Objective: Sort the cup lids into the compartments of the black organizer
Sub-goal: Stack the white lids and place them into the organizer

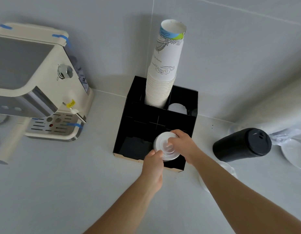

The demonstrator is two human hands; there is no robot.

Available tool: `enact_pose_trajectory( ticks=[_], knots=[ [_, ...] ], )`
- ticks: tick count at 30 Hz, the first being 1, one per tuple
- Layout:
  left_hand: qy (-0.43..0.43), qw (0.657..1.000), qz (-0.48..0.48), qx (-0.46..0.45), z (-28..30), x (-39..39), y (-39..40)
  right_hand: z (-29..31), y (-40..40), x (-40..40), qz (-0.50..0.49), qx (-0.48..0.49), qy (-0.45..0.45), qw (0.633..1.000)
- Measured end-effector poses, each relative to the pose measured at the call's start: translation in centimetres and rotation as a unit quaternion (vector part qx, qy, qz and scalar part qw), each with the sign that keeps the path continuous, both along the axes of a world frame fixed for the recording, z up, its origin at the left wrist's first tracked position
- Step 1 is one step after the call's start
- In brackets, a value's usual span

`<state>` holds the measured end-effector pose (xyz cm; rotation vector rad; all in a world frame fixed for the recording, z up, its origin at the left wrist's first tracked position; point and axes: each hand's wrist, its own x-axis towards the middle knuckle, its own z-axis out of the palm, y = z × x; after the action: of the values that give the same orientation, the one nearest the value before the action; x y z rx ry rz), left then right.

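A stack of white cup lids (165,146) is held over the front right compartment of the black organizer (127,115). My left hand (154,163) grips the stack's near edge. My right hand (182,144) holds its far and right side, fingers over the top lid. More white lids (177,107) sit in a rear compartment, and dark lids (135,146) lie in the front left one. A sleeve of black lids (242,145) lies on its side on the counter to the right.
A tall stack of paper cups (165,70) rises from the organizer's back compartment. A cream coffee machine (38,81) stands at left. Loose clear lids (227,168) and white lids (293,152) lie at right, by a plastic sleeve (281,114) against the wall.
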<state>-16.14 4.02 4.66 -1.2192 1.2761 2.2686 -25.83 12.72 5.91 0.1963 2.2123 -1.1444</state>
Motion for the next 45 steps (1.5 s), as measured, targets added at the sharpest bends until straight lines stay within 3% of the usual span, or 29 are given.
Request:
enact_pose_trajectory(
  ticks=[8, 13, 18, 26, 37, 45],
  knots=[
    [0.055, 0.993, -0.064, -0.079, 0.2, 1.3, -0.5, -0.3, 0.6, 0.8, 0.073, 0.126, 0.134, 0.980],
    [0.086, 0.982, -0.110, -0.125, 0.6, 1.4, -0.8, -0.1, 0.7, 1.2, 0.104, 0.181, 0.154, 0.966],
    [0.081, 0.981, -0.128, -0.125, 0.7, 0.8, -1.3, 1.5, 0.6, 0.5, 0.180, 0.303, 0.193, 0.916],
    [0.083, 0.980, -0.139, -0.119, 1.0, 0.3, -1.0, 1.7, 1.7, 1.2, 0.274, 0.325, 0.246, 0.871],
    [0.083, 0.983, -0.122, -0.107, 1.5, 1.3, -2.1, 4.3, 3.8, 2.5, 0.132, 0.219, 0.191, 0.948],
    [0.104, 0.984, -0.094, -0.112, 1.8, 4.9, -2.6, 6.6, 10.2, 5.8, 0.054, 0.215, 0.203, 0.954]
  ],
)
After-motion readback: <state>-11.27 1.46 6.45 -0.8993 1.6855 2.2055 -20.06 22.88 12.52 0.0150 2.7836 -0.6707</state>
